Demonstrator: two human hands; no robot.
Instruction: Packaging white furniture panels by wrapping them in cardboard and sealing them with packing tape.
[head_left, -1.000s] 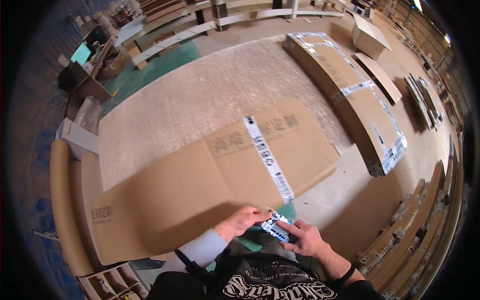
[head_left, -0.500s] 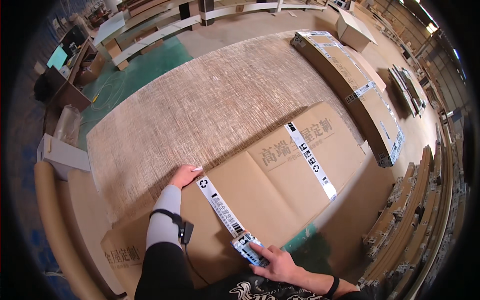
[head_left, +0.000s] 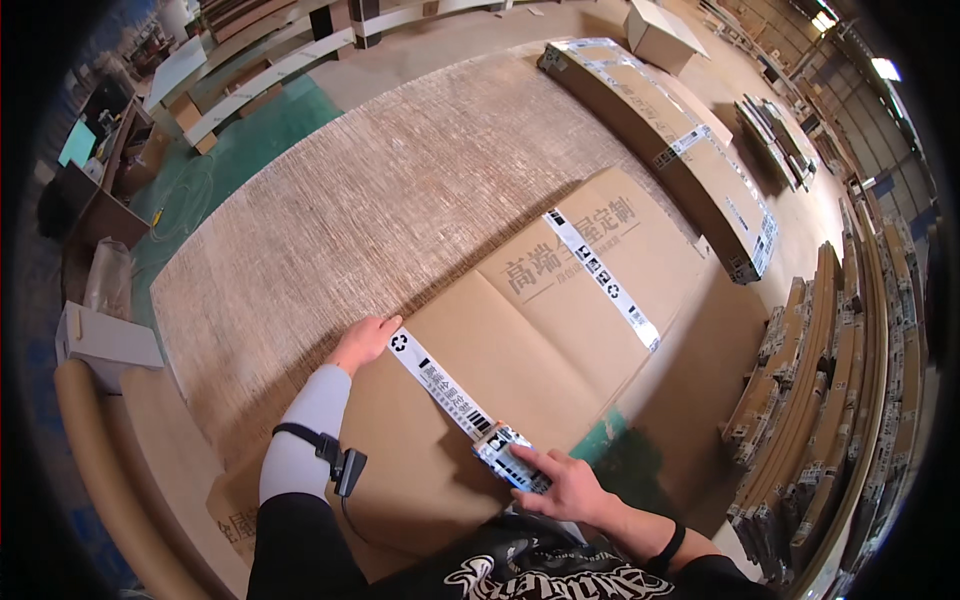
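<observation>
A wide flat brown cardboard carton (head_left: pixel 500 330) lies on a wooden board in front of me. At its far edge, my left hand (head_left: pixel 368 340) has its closed fingers on the end of a white printed strip of packing tape (head_left: pixel 435 383). The strip runs taut across the carton's top toward me. My right hand (head_left: pixel 565 487) is wrapped around a tape dispenser (head_left: pixel 508 458), from which the strip comes, near the carton's close edge. A second white tape band (head_left: pixel 603 282) lies across the carton further right.
Behind the carton spreads the wood-grained board (head_left: pixel 350 190). A long taped carton (head_left: pixel 690 145) rests at its right end. Stacked narrow packages (head_left: pixel 800 430) line the right side. At left stand a brown paper roll (head_left: pixel 110 470) and a white box (head_left: pixel 105 340).
The left fingers have come down with the tape end onto the carton's far edge. The dispenser stays near the close edge. The whole view has shifted slightly.
</observation>
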